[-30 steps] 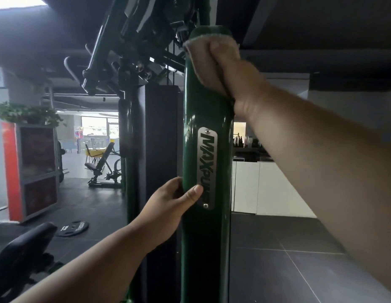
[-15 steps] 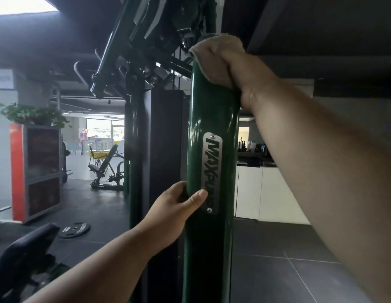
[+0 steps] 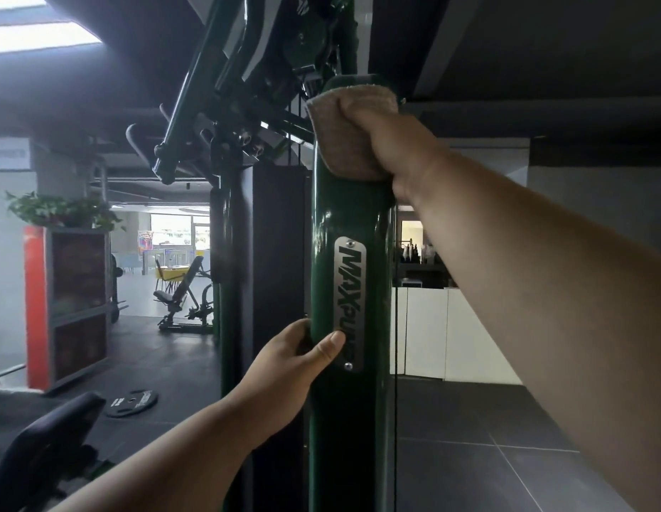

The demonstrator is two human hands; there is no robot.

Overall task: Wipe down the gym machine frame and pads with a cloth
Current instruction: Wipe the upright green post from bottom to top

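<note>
Right hand [image 3: 386,142] clamps cloth [image 3: 343,131] on green upright [image 3: 349,419] near its top, left hand [image 3: 288,367] grips it lower; best drag cloth straight down with steady pressure.

Both forearms [image 3: 543,290] bare; no sleeves, watch or gloves.

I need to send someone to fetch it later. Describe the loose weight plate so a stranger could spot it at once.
Start at the green upright post the left hand grips, then look left and down across the dark floor toward the red-edged cabinet. The weight plate lies flat there, in front of the cabinet. It is the only round black disc on the floor, with pale lettering.
</note>
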